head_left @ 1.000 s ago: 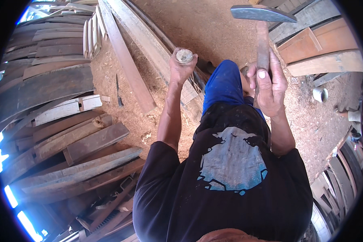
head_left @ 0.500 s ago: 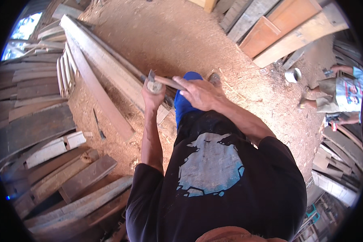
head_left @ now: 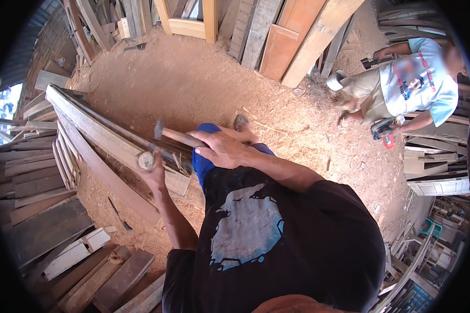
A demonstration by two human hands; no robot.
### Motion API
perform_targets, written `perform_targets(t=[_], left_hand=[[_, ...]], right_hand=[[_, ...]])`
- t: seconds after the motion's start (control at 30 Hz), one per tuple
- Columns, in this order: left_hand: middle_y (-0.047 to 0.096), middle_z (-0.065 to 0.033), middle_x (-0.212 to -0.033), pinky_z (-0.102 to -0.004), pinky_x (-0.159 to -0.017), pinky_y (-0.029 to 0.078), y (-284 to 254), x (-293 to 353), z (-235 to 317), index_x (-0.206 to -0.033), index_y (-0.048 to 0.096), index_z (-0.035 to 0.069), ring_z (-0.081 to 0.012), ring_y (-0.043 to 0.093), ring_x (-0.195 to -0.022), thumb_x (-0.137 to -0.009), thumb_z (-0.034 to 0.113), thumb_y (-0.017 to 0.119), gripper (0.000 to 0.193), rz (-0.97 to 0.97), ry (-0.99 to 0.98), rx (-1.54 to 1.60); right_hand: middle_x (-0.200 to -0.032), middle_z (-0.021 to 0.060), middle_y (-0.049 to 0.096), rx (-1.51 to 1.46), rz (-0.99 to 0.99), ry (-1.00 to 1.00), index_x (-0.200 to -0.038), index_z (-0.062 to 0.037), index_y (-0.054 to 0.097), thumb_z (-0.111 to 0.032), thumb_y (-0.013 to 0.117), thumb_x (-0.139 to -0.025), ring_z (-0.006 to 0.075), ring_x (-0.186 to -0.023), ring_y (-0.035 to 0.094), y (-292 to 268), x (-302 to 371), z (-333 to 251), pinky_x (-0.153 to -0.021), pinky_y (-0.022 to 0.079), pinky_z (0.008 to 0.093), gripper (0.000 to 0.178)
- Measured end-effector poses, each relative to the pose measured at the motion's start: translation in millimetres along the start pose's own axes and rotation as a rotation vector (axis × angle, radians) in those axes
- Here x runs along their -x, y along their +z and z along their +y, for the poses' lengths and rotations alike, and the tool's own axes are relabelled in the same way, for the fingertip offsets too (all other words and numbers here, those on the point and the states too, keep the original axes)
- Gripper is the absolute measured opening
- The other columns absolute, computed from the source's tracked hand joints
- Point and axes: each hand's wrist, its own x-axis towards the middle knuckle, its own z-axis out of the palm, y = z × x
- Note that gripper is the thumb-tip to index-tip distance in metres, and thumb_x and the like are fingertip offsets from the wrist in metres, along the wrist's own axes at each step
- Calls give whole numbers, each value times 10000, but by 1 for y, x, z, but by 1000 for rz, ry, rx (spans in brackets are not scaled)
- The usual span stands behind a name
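Observation:
My right hand (head_left: 224,148) is closed around the wooden handle of a hammer (head_left: 178,136). Its dark head points up and left, over a long timber beam (head_left: 102,126). Lower and to the left, my left hand (head_left: 154,177) grips a thick wooden handle (head_left: 145,160), whose round pale end faces up. The hammer head is apart from that end, above and to the right. Whatever extends below the handle is hidden by my hand. The beam slants from far left toward my knees.
A curved plank (head_left: 107,172) lies beside the beam on shavings, near a thin dark tool (head_left: 119,214). Stacked boards (head_left: 44,182) line the left. Panels (head_left: 292,41) lean at the back. At right, another person (head_left: 410,78) holds dark devices, near a white pot (head_left: 335,82).
The hammer has lifted off the round handle end, up and away. My view has shifted, so the other person appears more fully at right.

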Motion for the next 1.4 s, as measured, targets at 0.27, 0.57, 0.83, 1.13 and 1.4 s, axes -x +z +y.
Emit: perform_targets(t=[0.27,0.57,0.83,1.13,1.4], left_hand=[[723,-237,-986,-435,-829,574,-27,36,-11,-1263,589,29,-362,717,-974,-725,231,844,629,-355,-33,-749],[666,-331,-1110,-493,-930,533,-30,105,-56,-1520,345,28,-453,655,-1067,-738,236,768,913,-461,-470,-908],[715,-145,-1028,-346,-832,577,-42,90,-76,-1479,392,-22,-234,690,-943,-809,157,837,824,-146,-497,-76],[714,-122,-1053,-309,-801,569,-41,65,-85,-1378,549,25,-188,677,-918,-748,256,902,758,-207,-320,-199],[724,-75,-914,-306,-750,570,-24,49,-72,-996,690,34,-155,689,-830,-736,92,857,315,-259,-330,29]], right_hand=[[-880,54,622,-543,-29,560,-1581,-53,269,-59,586,-957,98,-686,589,15,21,108,-585,522,244,699],[-1233,220,635,126,-154,426,-1544,21,308,2,558,-841,302,-1061,648,49,-25,153,-884,521,373,746],[-1271,307,586,124,-328,-147,-1348,48,495,20,552,-758,458,-1216,544,130,-104,49,-1059,442,474,594],[-1140,269,622,97,-719,175,-1215,38,562,-116,604,-826,393,-1112,620,146,-83,50,-928,496,468,421],[-1211,115,608,-525,219,651,-1547,-104,296,-176,591,-956,208,-837,630,-30,-284,163,-713,553,394,664]])
